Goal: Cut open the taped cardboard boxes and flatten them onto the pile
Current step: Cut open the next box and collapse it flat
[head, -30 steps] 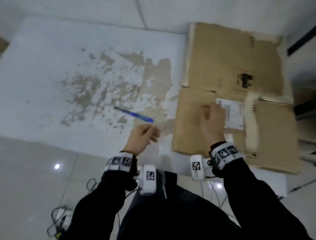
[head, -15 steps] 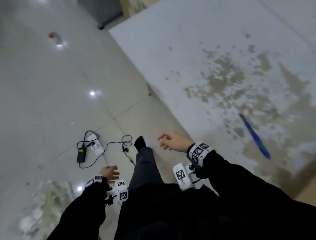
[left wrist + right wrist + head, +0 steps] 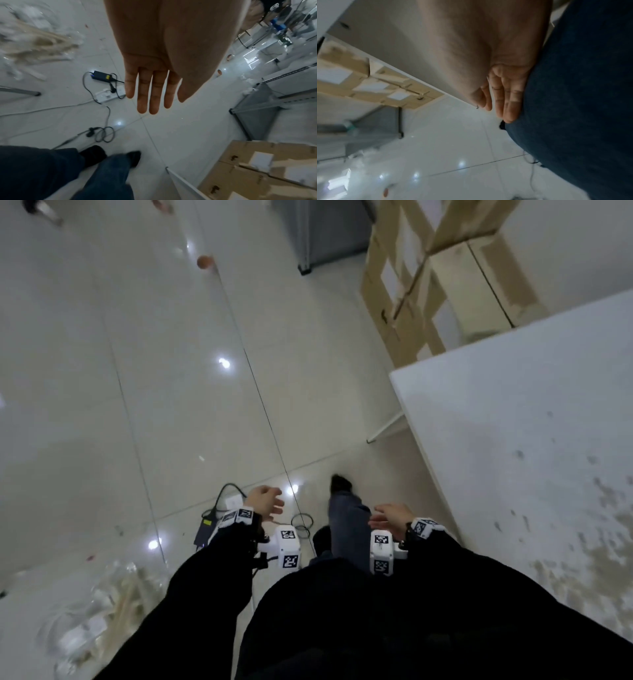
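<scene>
Taped cardboard boxes [image 3: 442,285] with white labels stand stacked on the floor beyond the far corner of the white table [image 3: 520,446]; they also show in the left wrist view as cardboard boxes [image 3: 267,170] and in the right wrist view as cardboard boxes [image 3: 373,83]. My left hand [image 3: 265,503] hangs over the floor with straight fingers [image 3: 150,94] and holds nothing. My right hand [image 3: 390,517] is empty too, its fingers [image 3: 508,102] straight beside my jeans leg [image 3: 582,108].
A power strip [image 3: 109,94], a black adapter [image 3: 102,75] and loose cables [image 3: 104,134] lie on the tiled floor by my feet [image 3: 133,158]. Crumpled plastic and tape scraps [image 3: 89,614] sit at lower left. A grey metal cabinet [image 3: 325,231] stands behind the boxes.
My view has swung left from the flattened cardboard and blue cutter on the table to the floor and stacked boxes. Both hands left the table and now hang empty.
</scene>
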`<action>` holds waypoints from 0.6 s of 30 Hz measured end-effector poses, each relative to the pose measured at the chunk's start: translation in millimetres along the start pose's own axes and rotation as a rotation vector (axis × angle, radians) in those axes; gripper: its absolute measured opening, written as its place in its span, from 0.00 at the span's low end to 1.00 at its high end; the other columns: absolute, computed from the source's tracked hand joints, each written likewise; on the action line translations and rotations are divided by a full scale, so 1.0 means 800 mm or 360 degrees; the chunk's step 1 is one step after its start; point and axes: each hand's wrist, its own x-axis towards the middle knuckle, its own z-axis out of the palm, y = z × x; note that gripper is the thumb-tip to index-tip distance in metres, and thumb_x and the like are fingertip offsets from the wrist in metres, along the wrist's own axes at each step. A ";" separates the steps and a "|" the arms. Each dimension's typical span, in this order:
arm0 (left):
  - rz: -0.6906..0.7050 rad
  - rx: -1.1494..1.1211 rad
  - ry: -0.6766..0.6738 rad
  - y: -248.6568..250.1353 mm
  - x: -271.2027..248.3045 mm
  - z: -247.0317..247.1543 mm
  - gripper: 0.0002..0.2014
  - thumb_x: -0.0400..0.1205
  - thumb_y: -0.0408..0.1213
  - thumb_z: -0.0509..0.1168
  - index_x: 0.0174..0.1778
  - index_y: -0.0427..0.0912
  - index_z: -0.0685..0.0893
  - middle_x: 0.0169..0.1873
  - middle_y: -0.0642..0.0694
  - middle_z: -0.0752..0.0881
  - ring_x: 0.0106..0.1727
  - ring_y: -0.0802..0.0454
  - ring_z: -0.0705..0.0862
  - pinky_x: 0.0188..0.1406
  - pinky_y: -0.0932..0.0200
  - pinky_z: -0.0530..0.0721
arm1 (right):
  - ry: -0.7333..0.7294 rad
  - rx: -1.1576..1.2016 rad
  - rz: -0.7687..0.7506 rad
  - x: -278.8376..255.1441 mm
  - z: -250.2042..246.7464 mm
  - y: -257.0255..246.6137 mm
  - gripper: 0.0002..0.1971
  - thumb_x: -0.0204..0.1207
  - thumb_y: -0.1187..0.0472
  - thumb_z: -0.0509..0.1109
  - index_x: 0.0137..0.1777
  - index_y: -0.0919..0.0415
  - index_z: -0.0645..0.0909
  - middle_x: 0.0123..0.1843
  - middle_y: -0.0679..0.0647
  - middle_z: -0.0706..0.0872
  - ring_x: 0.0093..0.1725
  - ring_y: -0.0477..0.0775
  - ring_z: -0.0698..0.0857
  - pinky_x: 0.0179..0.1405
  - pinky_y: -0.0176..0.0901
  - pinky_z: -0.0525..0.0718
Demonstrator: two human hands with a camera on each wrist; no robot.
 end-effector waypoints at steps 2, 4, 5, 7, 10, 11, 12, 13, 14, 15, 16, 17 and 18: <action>0.0066 0.0030 -0.0040 0.059 0.023 -0.004 0.06 0.85 0.35 0.58 0.50 0.37 0.78 0.31 0.43 0.82 0.29 0.49 0.79 0.27 0.62 0.68 | -0.0039 -0.0031 0.0013 0.020 0.021 -0.059 0.10 0.84 0.66 0.57 0.47 0.74 0.76 0.34 0.60 0.76 0.26 0.55 0.79 0.25 0.41 0.76; 0.0143 0.0087 -0.0067 0.119 0.048 -0.014 0.06 0.85 0.36 0.58 0.50 0.37 0.78 0.32 0.44 0.83 0.29 0.50 0.80 0.28 0.62 0.69 | -0.0078 -0.0012 -0.0021 0.040 0.041 -0.123 0.18 0.83 0.66 0.57 0.66 0.81 0.73 0.31 0.58 0.75 0.25 0.52 0.73 0.23 0.36 0.69; 0.0173 0.0113 -0.0065 0.148 0.061 -0.023 0.07 0.85 0.36 0.58 0.51 0.37 0.78 0.32 0.44 0.83 0.30 0.50 0.80 0.28 0.63 0.69 | -0.0076 -0.0018 -0.0034 0.049 0.052 -0.156 0.20 0.83 0.66 0.56 0.70 0.80 0.70 0.33 0.60 0.77 0.25 0.52 0.73 0.23 0.35 0.67; 0.0170 0.0180 -0.0036 0.204 0.085 -0.051 0.07 0.85 0.35 0.58 0.52 0.36 0.79 0.32 0.44 0.83 0.30 0.50 0.80 0.27 0.62 0.70 | -0.0074 -0.0039 -0.0062 0.057 0.073 -0.224 0.18 0.85 0.66 0.55 0.69 0.76 0.72 0.42 0.63 0.83 0.29 0.52 0.76 0.27 0.39 0.69; 0.0134 0.0324 -0.0020 0.279 0.114 -0.101 0.07 0.85 0.36 0.58 0.51 0.37 0.78 0.31 0.44 0.83 0.30 0.50 0.81 0.28 0.62 0.70 | -0.0113 0.0005 -0.0162 0.053 0.102 -0.328 0.10 0.85 0.64 0.57 0.61 0.65 0.74 0.36 0.58 0.79 0.27 0.50 0.80 0.26 0.38 0.73; 0.0138 0.0335 -0.0011 0.305 0.128 -0.118 0.07 0.86 0.36 0.58 0.51 0.37 0.78 0.31 0.44 0.83 0.30 0.49 0.81 0.28 0.62 0.69 | -0.0104 -0.0022 -0.0235 0.055 0.110 -0.364 0.07 0.84 0.64 0.58 0.58 0.64 0.74 0.35 0.57 0.79 0.27 0.50 0.80 0.26 0.38 0.74; 0.0142 0.0335 0.0020 0.331 0.144 -0.136 0.07 0.86 0.35 0.58 0.51 0.37 0.78 0.32 0.44 0.83 0.30 0.49 0.81 0.28 0.62 0.69 | -0.0090 -0.0051 -0.0314 0.056 0.116 -0.398 0.06 0.84 0.63 0.58 0.56 0.63 0.74 0.36 0.57 0.79 0.29 0.50 0.80 0.27 0.38 0.75; 0.0142 0.0338 0.0058 0.356 0.159 -0.152 0.07 0.86 0.35 0.58 0.51 0.36 0.78 0.32 0.43 0.83 0.30 0.49 0.80 0.29 0.61 0.69 | -0.0084 -0.0060 -0.0365 0.056 0.121 -0.428 0.06 0.84 0.62 0.59 0.55 0.63 0.74 0.36 0.56 0.80 0.31 0.51 0.80 0.28 0.38 0.75; 0.0127 0.0333 0.0084 0.379 0.174 -0.166 0.07 0.86 0.35 0.58 0.51 0.36 0.78 0.32 0.43 0.82 0.30 0.48 0.80 0.30 0.61 0.69 | -0.0091 -0.0056 -0.0394 0.055 0.125 -0.455 0.06 0.84 0.62 0.59 0.55 0.63 0.74 0.36 0.56 0.80 0.31 0.51 0.80 0.28 0.39 0.75; 0.0103 0.0317 0.0090 0.402 0.189 -0.179 0.06 0.86 0.34 0.58 0.51 0.36 0.78 0.32 0.42 0.82 0.31 0.48 0.80 0.31 0.61 0.69 | -0.0109 -0.0034 -0.0413 0.056 0.128 -0.481 0.05 0.84 0.62 0.58 0.54 0.62 0.74 0.36 0.56 0.80 0.31 0.51 0.80 0.28 0.39 0.75; 0.0075 0.0305 0.0076 0.427 0.205 -0.190 0.06 0.86 0.34 0.58 0.50 0.36 0.78 0.33 0.42 0.82 0.31 0.47 0.80 0.32 0.60 0.69 | -0.0129 -0.0002 -0.0424 0.057 0.131 -0.505 0.05 0.84 0.62 0.58 0.53 0.62 0.74 0.36 0.56 0.79 0.31 0.51 0.79 0.28 0.39 0.74; 0.0041 0.0304 0.0059 0.451 0.220 -0.199 0.06 0.86 0.35 0.58 0.49 0.36 0.78 0.33 0.41 0.82 0.32 0.46 0.80 0.33 0.60 0.69 | -0.0139 0.0029 -0.0422 0.060 0.133 -0.526 0.04 0.84 0.63 0.58 0.52 0.61 0.73 0.36 0.56 0.79 0.31 0.51 0.79 0.28 0.38 0.74; 0.0015 0.0313 0.0051 0.476 0.237 -0.207 0.07 0.86 0.34 0.58 0.47 0.36 0.78 0.33 0.41 0.82 0.33 0.46 0.80 0.34 0.59 0.70 | -0.0133 0.0058 -0.0427 0.064 0.134 -0.546 0.04 0.85 0.63 0.58 0.51 0.61 0.73 0.36 0.56 0.79 0.31 0.51 0.79 0.28 0.38 0.74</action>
